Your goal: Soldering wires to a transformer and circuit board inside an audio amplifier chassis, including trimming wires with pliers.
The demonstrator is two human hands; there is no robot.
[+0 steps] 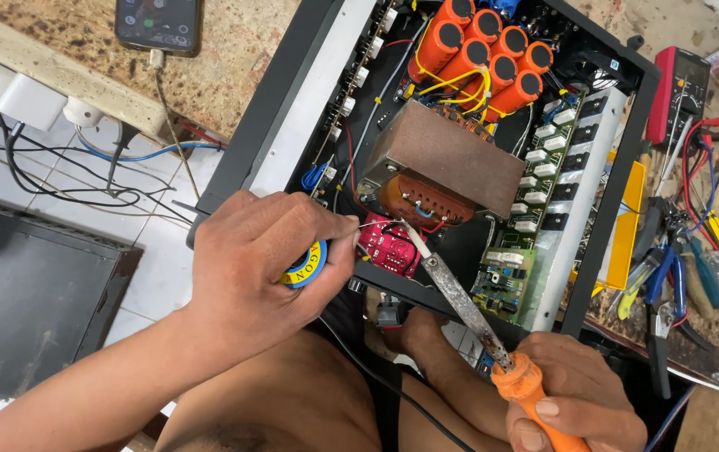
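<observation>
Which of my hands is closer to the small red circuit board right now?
Left. The left hand, holding a solder spool, sits just beside the red circuit board. The right hand grips the soldering iron lower down, farther away.

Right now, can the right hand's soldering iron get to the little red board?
Probably yes: the right hand holds the soldering iron with its tip already by the red board, and nothing lies between them.
</observation>
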